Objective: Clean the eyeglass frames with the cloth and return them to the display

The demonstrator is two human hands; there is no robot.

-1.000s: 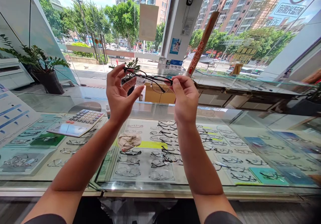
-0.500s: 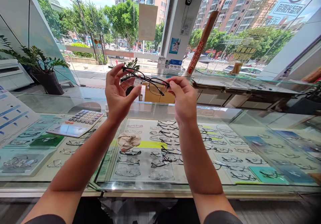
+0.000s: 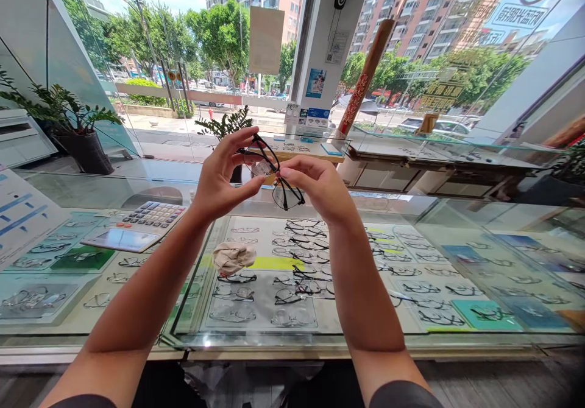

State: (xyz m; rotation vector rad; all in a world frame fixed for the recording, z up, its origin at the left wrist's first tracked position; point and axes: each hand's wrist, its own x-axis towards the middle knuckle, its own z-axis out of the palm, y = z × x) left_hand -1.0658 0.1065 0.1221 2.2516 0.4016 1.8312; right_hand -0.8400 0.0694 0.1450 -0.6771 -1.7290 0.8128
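Note:
A pair of black-rimmed eyeglasses [image 3: 284, 195] is held up above the glass counter, tilted so that one lens hangs lower than the other. My left hand [image 3: 222, 176] is closed around the higher side, thumb and fingers at that lens and its rim. My right hand [image 3: 317, 184] pinches the frame close to the bridge, its fingertips partly hiding it. Below on the counter lies a crumpled beige cloth [image 3: 234, 258], touched by neither hand.
The glass display counter [image 3: 256, 338] holds rows of spectacles [image 3: 304, 240] under its top. A calculator [image 3: 153, 214] and a printed sheet [image 3: 25, 213] lie at left. Potted plants [image 3: 86, 143] stand by the window, and another display case [image 3: 406, 152] is beyond.
The eyeglasses have come down slightly and turned from nearly level to steeply tilted. My right hand has shifted from the outer end of the frame to near the bridge.

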